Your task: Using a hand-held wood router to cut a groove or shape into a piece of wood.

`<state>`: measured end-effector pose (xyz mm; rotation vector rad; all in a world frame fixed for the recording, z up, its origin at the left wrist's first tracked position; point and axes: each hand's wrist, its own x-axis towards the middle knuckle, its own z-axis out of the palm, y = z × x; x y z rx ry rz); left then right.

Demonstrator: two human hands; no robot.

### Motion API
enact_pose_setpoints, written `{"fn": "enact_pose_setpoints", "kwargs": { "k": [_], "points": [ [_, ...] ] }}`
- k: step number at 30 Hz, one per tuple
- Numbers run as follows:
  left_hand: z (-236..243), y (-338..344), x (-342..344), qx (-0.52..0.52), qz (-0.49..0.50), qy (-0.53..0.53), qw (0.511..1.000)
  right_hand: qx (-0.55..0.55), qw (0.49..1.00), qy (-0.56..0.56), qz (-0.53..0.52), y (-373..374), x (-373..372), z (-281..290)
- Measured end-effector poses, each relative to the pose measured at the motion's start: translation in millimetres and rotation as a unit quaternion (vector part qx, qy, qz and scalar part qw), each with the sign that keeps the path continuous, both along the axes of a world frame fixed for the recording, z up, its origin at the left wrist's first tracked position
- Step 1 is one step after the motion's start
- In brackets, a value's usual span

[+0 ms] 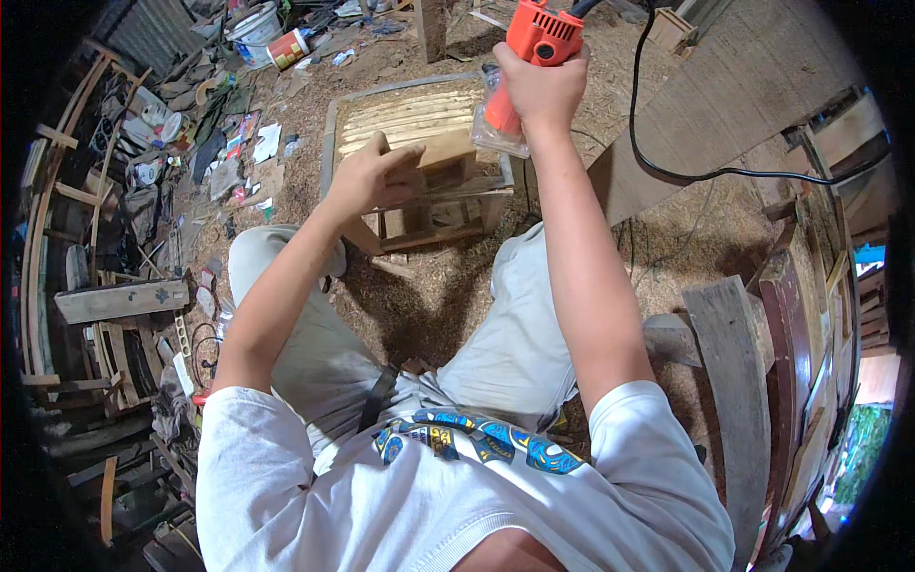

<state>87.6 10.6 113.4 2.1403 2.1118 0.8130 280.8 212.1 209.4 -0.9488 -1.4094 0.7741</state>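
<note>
Whereas the right hand (551, 91) is wrapped round an orange-red, plastic-bodied power tool (545, 36) with clear guard (490, 132), the left hand (374, 177), fingers bent, lies at a tan, rectangular wooden block (448, 160); grip: cannot tell. Block: right of those fingers, near the guard. Left end hidden by fingers; tool's top cut off, working tip indistinct.

At upper left, 1 white bucket (250, 38) and 1 red-and-white tub (286, 49) sit side by side, near a corrugated sheet (164, 36). White paper (268, 143) lies below them. A small wooden box (670, 31) sits near a broad board (739, 91).
</note>
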Motion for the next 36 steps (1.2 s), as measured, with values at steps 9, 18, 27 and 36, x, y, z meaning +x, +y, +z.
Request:
{"fn": "enact_pose_setpoints", "kwargs": {
  "k": [9,18,27,36],
  "points": [
    [-10.8,9.1,0.5,0.030,-0.067,0.093,0.993,0.016,1.000,0.018,0.015,8.6,1.2,-6.5],
    [-25.5,0.3,1.1,0.095,0.005,0.050,0.994,0.044,0.999,0.021,-0.001,10.7,-6.0,-8.1],
    [-15.6,-1.5,0.0,0.065,-0.034,0.093,0.993,0.015,0.999,0.018,0.023,6.7,-5.1,-3.5],
    [-31.8,12.2,-28.2,0.124,0.020,0.202,0.971,0.005,0.999,0.032,0.025,6.1,-6.9,-5.2]
  ]
}}
